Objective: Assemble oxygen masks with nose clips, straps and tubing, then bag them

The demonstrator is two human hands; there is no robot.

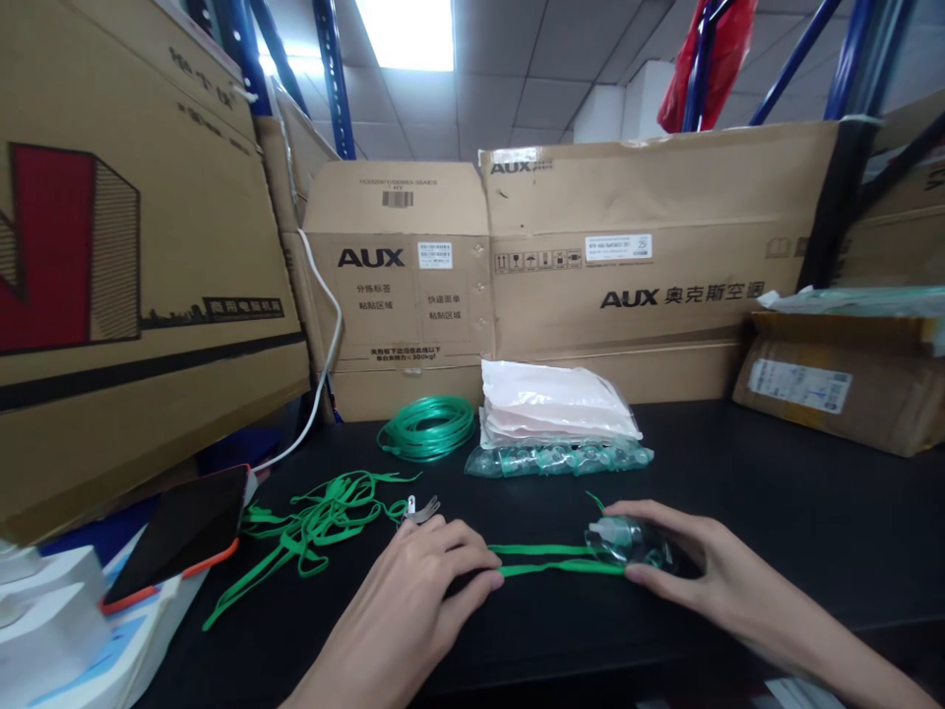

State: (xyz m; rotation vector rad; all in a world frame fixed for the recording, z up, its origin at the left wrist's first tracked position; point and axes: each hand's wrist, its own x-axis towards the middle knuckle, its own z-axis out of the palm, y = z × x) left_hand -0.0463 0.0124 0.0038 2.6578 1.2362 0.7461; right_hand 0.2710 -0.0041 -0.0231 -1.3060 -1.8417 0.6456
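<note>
Two green elastic straps (pixel 550 565) run across the dark tabletop between my hands. My left hand (pixel 443 576) is closed on their left ends, thumb and fingers together. At their right end, my right hand (pixel 679 551) grips a clear plastic breathing mask (pixel 614 537) with a pale nozzle, thumb below and fingers above. The palm side of the mask is partly hidden. A small shiny metal tool (pixel 422 510) shows just beyond my left knuckles; its lower part is covered. Left of that hand lies a loose tangle of green elastic strap (pixel 317 522).
Behind the hands sit a coil of green tubing (pixel 428 428), white packets (pixel 553 399) and a bag of clear-green parts (pixel 561 459). A phone (pixel 181 532) and white plugs (pixel 44 611) are at left. Cardboard boxes (pixel 635 256) wall the back; a smaller box (pixel 834 379) stands right.
</note>
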